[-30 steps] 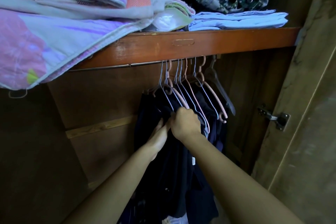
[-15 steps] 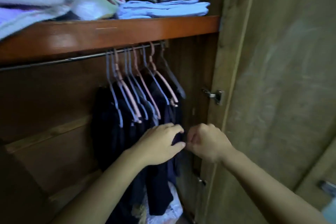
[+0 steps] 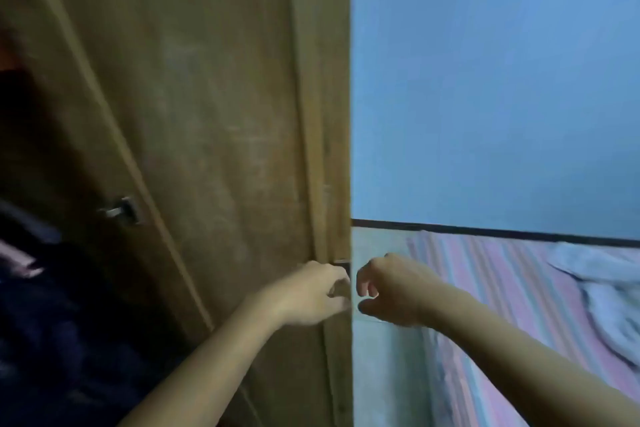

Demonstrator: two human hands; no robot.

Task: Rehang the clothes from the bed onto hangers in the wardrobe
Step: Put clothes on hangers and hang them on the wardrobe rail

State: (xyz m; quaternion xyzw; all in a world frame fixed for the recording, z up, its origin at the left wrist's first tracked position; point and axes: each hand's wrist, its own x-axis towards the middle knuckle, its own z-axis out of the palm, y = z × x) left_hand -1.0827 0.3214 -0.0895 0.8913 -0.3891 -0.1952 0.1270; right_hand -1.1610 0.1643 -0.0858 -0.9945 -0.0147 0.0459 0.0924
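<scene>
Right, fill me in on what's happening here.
A person stands at an open wardrobe, whose wooden door fills the middle of the view. Both hands are empty: the left hand is in front of the door's edge, the right hand just past it, fingers loosely curled. Dark clothes hang inside at the left. To the right is the bed with a striped sheet and pale, blurred fabric lying on it.

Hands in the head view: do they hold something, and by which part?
Nothing is held. The left hand and the right hand hang loosely curled and empty by the door edge.
</scene>
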